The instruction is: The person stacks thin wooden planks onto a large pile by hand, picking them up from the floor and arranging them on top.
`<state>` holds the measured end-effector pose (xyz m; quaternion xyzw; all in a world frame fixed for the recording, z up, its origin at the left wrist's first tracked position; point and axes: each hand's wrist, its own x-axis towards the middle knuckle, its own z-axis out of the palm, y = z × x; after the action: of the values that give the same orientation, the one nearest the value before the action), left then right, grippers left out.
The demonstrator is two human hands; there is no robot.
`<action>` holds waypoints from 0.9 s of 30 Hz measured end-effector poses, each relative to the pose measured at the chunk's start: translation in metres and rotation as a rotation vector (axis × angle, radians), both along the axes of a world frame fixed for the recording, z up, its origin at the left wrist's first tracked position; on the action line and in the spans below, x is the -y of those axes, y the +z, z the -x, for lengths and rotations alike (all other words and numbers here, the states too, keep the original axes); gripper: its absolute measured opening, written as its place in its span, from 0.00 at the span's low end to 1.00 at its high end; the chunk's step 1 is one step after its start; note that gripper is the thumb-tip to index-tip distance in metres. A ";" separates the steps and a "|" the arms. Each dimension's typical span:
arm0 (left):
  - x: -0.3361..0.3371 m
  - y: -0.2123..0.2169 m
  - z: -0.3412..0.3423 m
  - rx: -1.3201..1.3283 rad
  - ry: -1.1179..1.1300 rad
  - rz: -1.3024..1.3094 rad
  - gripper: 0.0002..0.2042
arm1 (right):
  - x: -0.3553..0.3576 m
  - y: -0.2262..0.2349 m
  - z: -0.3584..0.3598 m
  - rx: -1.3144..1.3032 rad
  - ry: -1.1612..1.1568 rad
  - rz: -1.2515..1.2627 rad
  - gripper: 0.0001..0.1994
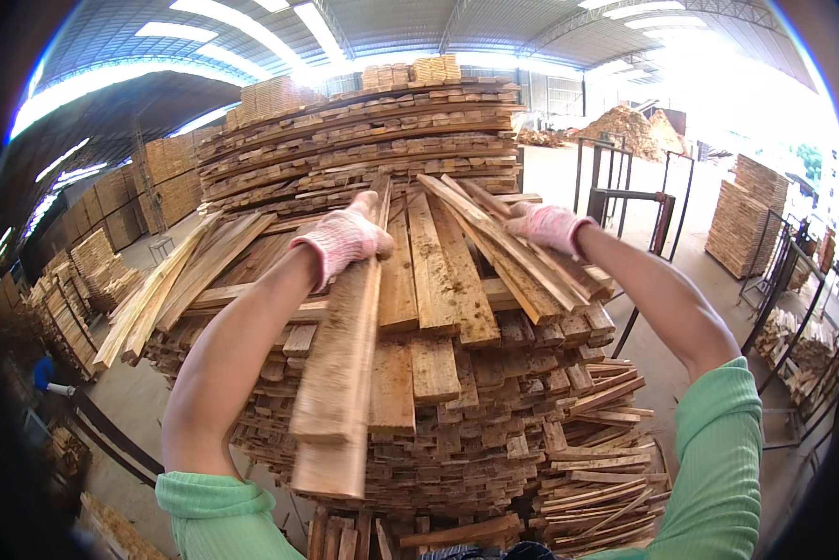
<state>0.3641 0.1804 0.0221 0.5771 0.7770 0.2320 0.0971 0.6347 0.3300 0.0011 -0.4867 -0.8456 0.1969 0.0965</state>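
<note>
My left hand, in a white and pink knit glove, is closed round the edges of wooden planks. They slant toward me past the front of the stack and are smeared by motion. At the right, my right hand, gloved the same way, is closed on the far part of a slanting plank; its fingertips are partly hidden. Between my hands lie several loose planks, some with dark specks. All of this is on top of a large layered lumber stack.
More loose planks fan out at the left, overhanging the stack. A taller lumber stack stands behind. Shorter pieces are piled at the lower right. Metal frames stand at the right, and a blue-tipped bar at the left.
</note>
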 end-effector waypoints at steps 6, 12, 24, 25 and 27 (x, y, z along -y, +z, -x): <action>0.030 0.008 0.043 0.198 0.001 -0.145 0.46 | 0.016 0.032 0.017 0.034 0.038 0.015 0.30; 0.019 -0.002 0.080 0.193 0.007 -0.199 0.46 | 0.037 0.014 0.035 0.331 0.053 -0.225 0.49; 0.011 0.011 0.021 -0.706 0.067 0.219 0.33 | 0.039 0.009 0.030 0.201 0.007 -0.155 0.46; 0.013 0.027 -0.001 -0.616 0.014 0.132 0.31 | 0.035 0.010 0.027 0.232 -0.035 -0.157 0.47; 0.008 0.038 -0.016 -0.530 -0.032 -0.011 0.29 | 0.030 0.005 0.033 0.269 -0.046 -0.242 0.45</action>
<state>0.3802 0.1721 0.0598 0.6304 0.7648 0.0754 -0.1093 0.6016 0.3005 0.0058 -0.5126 -0.8571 0.0246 0.0447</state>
